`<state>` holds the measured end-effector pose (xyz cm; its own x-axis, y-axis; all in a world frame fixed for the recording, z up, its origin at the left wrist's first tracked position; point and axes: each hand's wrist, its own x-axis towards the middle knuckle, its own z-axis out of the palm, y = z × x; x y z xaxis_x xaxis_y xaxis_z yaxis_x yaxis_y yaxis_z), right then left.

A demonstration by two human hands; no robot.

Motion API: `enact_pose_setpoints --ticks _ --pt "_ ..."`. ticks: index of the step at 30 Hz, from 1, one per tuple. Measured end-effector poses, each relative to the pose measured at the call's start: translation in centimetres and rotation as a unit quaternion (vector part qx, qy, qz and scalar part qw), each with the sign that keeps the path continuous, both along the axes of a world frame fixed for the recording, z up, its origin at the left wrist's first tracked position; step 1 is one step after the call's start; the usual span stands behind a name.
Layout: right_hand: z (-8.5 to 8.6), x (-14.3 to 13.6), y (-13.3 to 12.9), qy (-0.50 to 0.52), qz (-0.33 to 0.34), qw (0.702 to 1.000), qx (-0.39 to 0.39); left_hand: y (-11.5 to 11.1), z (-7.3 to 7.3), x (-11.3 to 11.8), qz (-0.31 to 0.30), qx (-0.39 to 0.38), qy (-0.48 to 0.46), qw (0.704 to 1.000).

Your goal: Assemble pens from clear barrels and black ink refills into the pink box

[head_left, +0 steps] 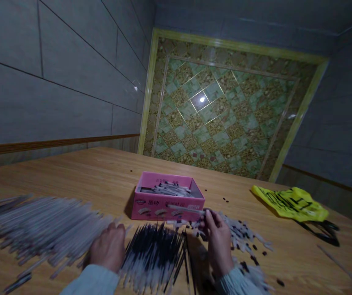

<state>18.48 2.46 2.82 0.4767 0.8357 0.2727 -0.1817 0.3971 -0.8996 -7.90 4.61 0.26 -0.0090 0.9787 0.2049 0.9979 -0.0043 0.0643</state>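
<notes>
My right hand (219, 241) pinches one end of a slim, pale pen (183, 209), which points left across the front of a pink box (168, 209). Inside that box lie several similar pens (172, 189). My left hand (108, 246) is curled closed by the right end of a wide pile of clear plastic tubes (47, 225); whatever its fingers hold is hidden. Between my hands is a bundle of thin ink refills (154, 254), dark at the far half and whitish at the near half. Small white and black plugs (240, 231) are scattered around my right hand.
A yellow plastic bag (289, 203) with black lettering lies to the right, beside a dark strap-like loop (320, 231). Some tubes (19, 282) lie loose at the front left. Tiled walls (71, 82) border the wooden table (102, 168) at the left and back.
</notes>
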Motion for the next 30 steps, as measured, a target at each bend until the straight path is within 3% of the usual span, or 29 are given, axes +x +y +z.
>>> enact_pose_setpoints --ticks 5,8,13,16,18,20,22,24,25,27,30 --pt "3.4 0.2 4.8 0.024 0.013 1.0 0.015 0.1 -0.2 0.1 0.004 -0.003 -0.014 1.0" --pt "4.2 0.0 6.7 -0.001 0.029 1.0 -0.007 0.1 -0.3 0.1 0.003 -0.003 -0.024 1.0" --pt "2.5 -0.7 4.3 -0.101 0.043 0.993 -0.042 0.0 0.2 0.1 -0.009 0.018 -0.054 0.998" --pt "0.8 -0.9 1.3 -0.2 0.055 0.976 -0.071 -0.3 0.7 0.7 -0.082 0.067 -0.172 0.979" --pt "-0.2 -0.9 -0.5 -0.262 0.053 0.96 -0.089 -0.7 0.8 1.7 -0.155 0.09 -0.346 0.921" --pt "-1.0 -0.8 -2.1 -0.393 0.029 0.91 -0.132 -1.2 0.5 2.9 -0.195 0.057 -0.524 0.827" --pt "-1.5 -1.1 -3.4 -0.589 -0.012 0.782 -0.204 -1.6 0.1 4.1 -0.188 -0.025 -0.665 0.722" --pt "-1.8 -1.6 -4.2 -0.712 -0.037 0.654 -0.253 -1.9 -0.3 4.9 -0.169 -0.073 -0.76 0.624" --pt "-1.9 -1.9 -4.5 -0.739 -0.037 0.618 -0.265 -1.9 -0.4 5.1 -0.159 -0.086 -0.79 0.586" --pt "-2.0 -2.5 -4.6 -0.765 -0.029 0.582 -0.274 -1.8 -0.5 5.0 -0.138 -0.099 -0.827 0.536" --pt "-2.1 -3.1 -4.4 -0.779 -0.023 0.562 -0.276 -1.5 -0.3 4.4 -0.095 -0.092 -0.858 0.497"
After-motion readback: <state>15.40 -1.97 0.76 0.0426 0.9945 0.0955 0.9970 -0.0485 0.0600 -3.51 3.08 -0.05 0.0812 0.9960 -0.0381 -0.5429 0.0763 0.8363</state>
